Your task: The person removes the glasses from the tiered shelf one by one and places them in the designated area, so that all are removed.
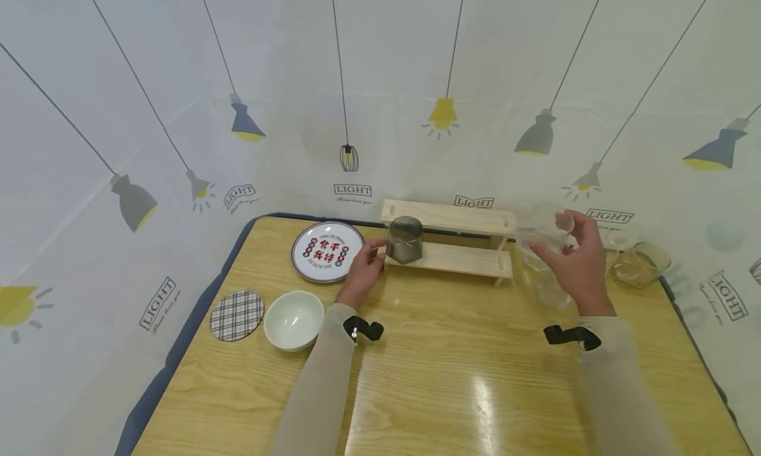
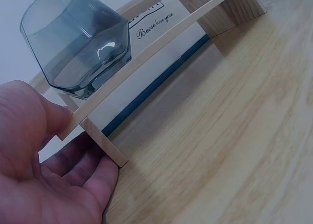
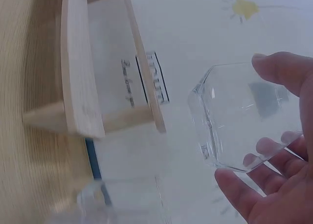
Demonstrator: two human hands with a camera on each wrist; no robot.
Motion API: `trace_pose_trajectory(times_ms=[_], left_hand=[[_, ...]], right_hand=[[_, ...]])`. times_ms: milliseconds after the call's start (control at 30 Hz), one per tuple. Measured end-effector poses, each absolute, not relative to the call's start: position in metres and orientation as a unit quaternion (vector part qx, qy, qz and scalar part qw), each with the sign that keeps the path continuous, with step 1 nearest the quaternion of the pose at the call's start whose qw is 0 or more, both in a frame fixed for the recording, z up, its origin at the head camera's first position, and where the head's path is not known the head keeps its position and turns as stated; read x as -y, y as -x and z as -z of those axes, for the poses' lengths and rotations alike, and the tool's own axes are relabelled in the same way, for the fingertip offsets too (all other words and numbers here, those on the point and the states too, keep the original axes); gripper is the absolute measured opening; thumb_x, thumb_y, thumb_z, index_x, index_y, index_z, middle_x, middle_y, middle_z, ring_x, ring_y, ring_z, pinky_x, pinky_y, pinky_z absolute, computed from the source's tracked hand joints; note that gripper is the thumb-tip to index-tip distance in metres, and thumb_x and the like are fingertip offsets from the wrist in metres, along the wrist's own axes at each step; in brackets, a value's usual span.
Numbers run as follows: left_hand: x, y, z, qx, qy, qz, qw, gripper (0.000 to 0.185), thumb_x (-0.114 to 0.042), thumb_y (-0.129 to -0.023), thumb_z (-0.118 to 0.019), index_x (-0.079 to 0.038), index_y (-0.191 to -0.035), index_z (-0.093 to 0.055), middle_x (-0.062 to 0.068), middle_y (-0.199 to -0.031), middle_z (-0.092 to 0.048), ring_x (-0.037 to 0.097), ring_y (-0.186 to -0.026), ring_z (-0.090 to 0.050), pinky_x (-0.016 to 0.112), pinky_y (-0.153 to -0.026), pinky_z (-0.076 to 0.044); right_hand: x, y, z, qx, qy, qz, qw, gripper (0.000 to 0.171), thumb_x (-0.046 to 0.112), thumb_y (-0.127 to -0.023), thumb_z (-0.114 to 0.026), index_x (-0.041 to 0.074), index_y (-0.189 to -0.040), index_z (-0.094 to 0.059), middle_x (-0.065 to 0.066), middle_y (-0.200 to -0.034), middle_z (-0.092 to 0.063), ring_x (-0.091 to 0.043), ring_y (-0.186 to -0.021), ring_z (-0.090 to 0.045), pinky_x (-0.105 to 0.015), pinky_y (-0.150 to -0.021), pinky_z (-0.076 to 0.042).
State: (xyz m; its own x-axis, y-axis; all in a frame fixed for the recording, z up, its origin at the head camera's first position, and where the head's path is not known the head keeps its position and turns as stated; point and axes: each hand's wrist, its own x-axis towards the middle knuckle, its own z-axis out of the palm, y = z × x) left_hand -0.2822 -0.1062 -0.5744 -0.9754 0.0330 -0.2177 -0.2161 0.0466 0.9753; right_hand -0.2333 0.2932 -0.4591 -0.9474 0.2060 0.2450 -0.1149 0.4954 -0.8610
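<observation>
Your left hand point(image 1: 364, 272) rests at the left end of the wooden rack point(image 1: 452, 241), thumb and fingers point(image 2: 93, 177) loosely pinching the lower shelf's edge. The smoky grey glass point(image 1: 405, 239) stands upside down on that lower shelf, just beside your thumb but apart from it. Your right hand point(image 1: 573, 261) holds a clear glass point(image 3: 244, 116) off the counter point(image 1: 416, 377), to the right of the rack, fingers curled around it. Another clear glass point(image 1: 549, 287) seems to stand below that hand, though it is blurred.
</observation>
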Motion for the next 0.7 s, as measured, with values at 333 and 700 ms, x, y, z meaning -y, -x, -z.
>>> trace_pose_trajectory(times_ms=[333, 700], left_hand=[[0.105, 0.281, 0.573, -0.725, 0.07, -0.68, 0.087, 0.036, -0.019, -0.111, -0.053, -0.027, -0.145, -0.058, 0.009, -0.155, -0.054, 0.025, -0.132, -0.057, 0.04, -0.105, -0.054], [0.105, 0.28, 0.571, -0.723, 0.066, -0.683, 0.083, 0.037, -0.019, -0.111, -0.052, -0.025, -0.147, -0.058, 0.011, -0.161, -0.048, 0.03, -0.143, -0.052, 0.044, -0.112, -0.052]], right_hand=[[-0.349, 0.219, 0.464, 0.859, 0.114, -0.474, 0.158, 0.089, 0.034, -0.092, -0.083, 0.03, -0.164, -0.031, 0.013, -0.148, -0.048, -0.016, -0.149, -0.042, -0.018, -0.099, -0.046], [-0.394, 0.204, 0.478, 0.834, 0.208, -0.477, 0.184, 0.085, 0.034, -0.089, -0.086, 0.035, -0.159, -0.038, 0.024, -0.136, -0.051, -0.008, -0.143, -0.043, -0.017, -0.107, -0.039]])
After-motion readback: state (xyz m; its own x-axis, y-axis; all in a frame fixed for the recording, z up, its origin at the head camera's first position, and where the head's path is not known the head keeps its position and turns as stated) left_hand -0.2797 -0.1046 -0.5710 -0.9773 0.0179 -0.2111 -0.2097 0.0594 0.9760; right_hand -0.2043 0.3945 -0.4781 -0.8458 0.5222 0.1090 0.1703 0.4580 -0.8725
